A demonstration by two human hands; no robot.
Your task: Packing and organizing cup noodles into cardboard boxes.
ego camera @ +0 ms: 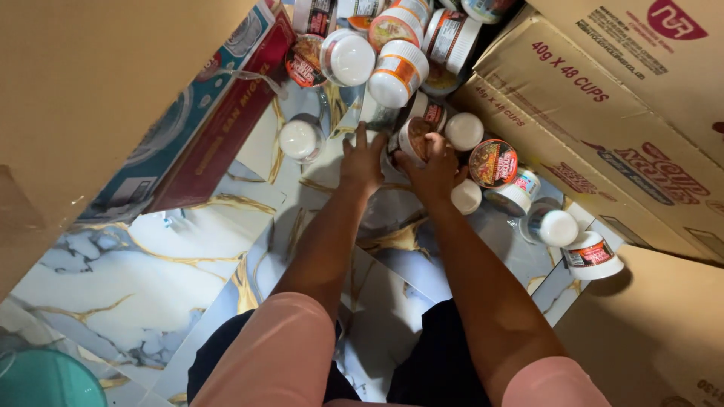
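Noodle cups (392, 45) lie piled on the marble floor (151, 256) between cardboard boxes (603, 113). The right hand (436, 169) wraps around one cup (416, 137). The left hand (363, 160) lies flat, fingers spread, touching it.

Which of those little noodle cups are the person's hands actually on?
The cup between both hands: the right hand grips it, and the left hand reaches in alongside. The others lie untouched.

Noodle cups (392, 71) crowd ahead between cardboard boxes (603, 113); marble floor (151, 279) left lies open.
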